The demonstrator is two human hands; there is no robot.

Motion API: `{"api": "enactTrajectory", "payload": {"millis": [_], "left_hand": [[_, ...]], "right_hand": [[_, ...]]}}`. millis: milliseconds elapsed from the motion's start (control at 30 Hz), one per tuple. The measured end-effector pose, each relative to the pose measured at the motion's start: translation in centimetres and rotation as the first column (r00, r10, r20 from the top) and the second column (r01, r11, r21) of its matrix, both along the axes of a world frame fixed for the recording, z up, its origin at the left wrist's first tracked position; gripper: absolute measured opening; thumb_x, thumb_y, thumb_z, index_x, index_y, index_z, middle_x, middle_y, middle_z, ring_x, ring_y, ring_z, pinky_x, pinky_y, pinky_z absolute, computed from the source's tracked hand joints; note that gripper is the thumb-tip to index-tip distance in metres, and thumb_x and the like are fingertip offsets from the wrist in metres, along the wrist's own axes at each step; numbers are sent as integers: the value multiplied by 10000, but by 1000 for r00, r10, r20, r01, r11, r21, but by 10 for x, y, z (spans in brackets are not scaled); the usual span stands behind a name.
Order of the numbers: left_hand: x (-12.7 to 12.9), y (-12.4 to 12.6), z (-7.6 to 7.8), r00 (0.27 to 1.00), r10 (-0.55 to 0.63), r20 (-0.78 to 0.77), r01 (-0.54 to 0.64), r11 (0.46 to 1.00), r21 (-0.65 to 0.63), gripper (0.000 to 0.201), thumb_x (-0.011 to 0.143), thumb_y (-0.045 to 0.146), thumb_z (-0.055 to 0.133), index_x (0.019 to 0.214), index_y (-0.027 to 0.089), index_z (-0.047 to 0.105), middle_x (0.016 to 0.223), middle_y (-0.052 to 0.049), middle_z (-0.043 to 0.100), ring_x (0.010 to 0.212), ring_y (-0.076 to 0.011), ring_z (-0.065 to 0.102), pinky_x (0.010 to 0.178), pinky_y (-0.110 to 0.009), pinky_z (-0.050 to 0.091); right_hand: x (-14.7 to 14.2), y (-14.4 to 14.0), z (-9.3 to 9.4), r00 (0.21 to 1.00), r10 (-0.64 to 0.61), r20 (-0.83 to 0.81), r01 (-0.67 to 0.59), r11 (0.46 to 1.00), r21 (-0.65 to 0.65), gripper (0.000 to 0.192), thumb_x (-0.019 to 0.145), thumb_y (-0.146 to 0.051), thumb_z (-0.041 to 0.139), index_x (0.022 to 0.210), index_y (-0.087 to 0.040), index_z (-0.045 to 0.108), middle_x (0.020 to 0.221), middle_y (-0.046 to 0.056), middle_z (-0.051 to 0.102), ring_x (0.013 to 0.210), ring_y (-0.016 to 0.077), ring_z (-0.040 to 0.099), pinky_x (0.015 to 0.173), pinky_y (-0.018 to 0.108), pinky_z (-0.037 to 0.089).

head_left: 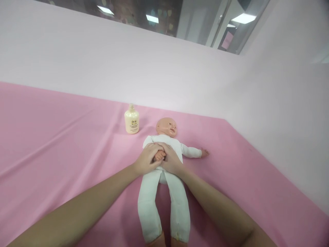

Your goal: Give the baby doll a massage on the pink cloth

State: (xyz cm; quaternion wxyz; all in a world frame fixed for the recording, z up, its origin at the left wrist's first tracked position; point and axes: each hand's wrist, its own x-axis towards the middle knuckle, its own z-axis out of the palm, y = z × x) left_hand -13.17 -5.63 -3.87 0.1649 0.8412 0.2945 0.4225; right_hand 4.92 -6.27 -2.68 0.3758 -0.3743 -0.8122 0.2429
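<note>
A baby doll [164,192] in a white suit lies on its back on the pink cloth [51,144], head toward the wall and legs toward me. My left hand [147,159] and my right hand [172,159] meet over the doll's belly. Both wrap around one small doll hand [159,156] that is folded across its body. The doll's other arm [192,152] lies stretched out to the right on the cloth.
A cream lotion bottle [132,120] stands upright on the cloth, left of the doll's head. A pale pink wall [164,68] rises behind and along the right, where the cloth ends.
</note>
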Motion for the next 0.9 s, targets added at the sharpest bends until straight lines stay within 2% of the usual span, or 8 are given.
{"api": "enactTrajectory", "payload": {"millis": [900], "left_hand": [[0, 1, -1, 1000, -9, 4, 9, 1000, 10, 210, 868, 240, 599, 1078, 228, 612, 1033, -67, 730, 991, -270, 658, 982, -466, 504]], "right_hand": [[-1, -2, 3, 1000, -6, -2, 6, 1000, 9, 592, 813, -237, 681, 1398, -212, 598, 1342, 111, 732, 1249, 308, 670, 1141, 512, 468]]}}
